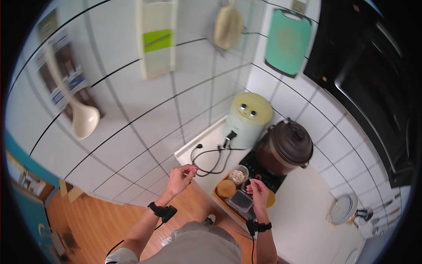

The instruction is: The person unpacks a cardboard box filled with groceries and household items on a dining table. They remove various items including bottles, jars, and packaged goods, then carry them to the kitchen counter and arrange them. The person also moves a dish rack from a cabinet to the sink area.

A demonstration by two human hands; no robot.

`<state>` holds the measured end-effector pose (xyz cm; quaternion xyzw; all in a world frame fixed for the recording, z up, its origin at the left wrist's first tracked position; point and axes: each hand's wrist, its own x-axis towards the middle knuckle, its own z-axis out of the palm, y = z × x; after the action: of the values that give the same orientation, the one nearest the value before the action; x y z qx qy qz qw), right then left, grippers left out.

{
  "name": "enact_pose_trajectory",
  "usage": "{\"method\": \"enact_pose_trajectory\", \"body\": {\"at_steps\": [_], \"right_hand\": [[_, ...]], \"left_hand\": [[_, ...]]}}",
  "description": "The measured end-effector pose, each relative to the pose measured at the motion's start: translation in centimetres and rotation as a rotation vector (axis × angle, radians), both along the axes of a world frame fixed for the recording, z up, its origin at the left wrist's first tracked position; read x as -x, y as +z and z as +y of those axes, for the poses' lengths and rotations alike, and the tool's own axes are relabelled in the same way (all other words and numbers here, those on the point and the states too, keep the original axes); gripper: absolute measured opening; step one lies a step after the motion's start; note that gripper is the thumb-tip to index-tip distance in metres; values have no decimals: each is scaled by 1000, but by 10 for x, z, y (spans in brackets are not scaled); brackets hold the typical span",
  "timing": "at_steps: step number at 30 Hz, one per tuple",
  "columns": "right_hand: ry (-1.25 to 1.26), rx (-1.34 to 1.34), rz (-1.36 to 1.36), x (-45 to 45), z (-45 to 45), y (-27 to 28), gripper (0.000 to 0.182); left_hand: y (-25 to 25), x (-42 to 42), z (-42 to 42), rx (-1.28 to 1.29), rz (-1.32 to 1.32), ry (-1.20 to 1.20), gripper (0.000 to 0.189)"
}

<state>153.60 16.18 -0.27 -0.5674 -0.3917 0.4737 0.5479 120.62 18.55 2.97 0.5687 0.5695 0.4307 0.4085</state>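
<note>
My left hand (180,179) hangs in the air in front of the counter's near corner. Its fingers are curled, with thumb and index finger close together, and nothing shows between them. Behind its fingertips a black power cord (211,171) lies looped on the white counter. My right hand (258,191) is over an orange-rimmed tray (220,202) of containers, its fingers loosely bent and no object visible in them. The tray holds a tub of pale pieces (238,175), a jar with a tan lid (226,188) and a clear plastic box (240,201). My right hand partly hides the tray's contents.
At the corner stand a pale green lidded appliance (245,132) and a dark lidded pot (290,145) on a black cooker base (249,161). Plates (343,209) sit far right. A ladle (84,120), grater (158,39) and green cutting board (288,43) hang on tiled walls.
</note>
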Motion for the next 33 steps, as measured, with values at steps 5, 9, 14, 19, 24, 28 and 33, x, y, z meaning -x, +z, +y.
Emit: {"method": "enact_pose_trajectory", "body": {"at_steps": [5, 9, 14, 19, 24, 28, 33], "right_hand": [[117, -40, 23, 38, -3, 7, 16], [236, -58, 18, 77, -30, 11, 16], [404, -34, 33, 112, -89, 21, 17], [535, -29, -11, 140, -132, 40, 18], [713, -79, -5, 187, -159, 58, 20], [814, -102, 35, 217, -177, 70, 20], [908, -154, 10, 232, -183, 79, 21]], "left_hand": [[21, 51, -71, -21, -9, 183, 21], [33, 77, -145, -2, -50, 298, 21], [38, 94, -227, 16, -67, 393, 20], [37, 97, -301, -7, -123, 511, 20], [41, 112, -373, -35, -171, 694, 19], [46, 119, -411, -54, -193, 813, 19], [50, 122, -436, -101, -234, 895, 19]]}}
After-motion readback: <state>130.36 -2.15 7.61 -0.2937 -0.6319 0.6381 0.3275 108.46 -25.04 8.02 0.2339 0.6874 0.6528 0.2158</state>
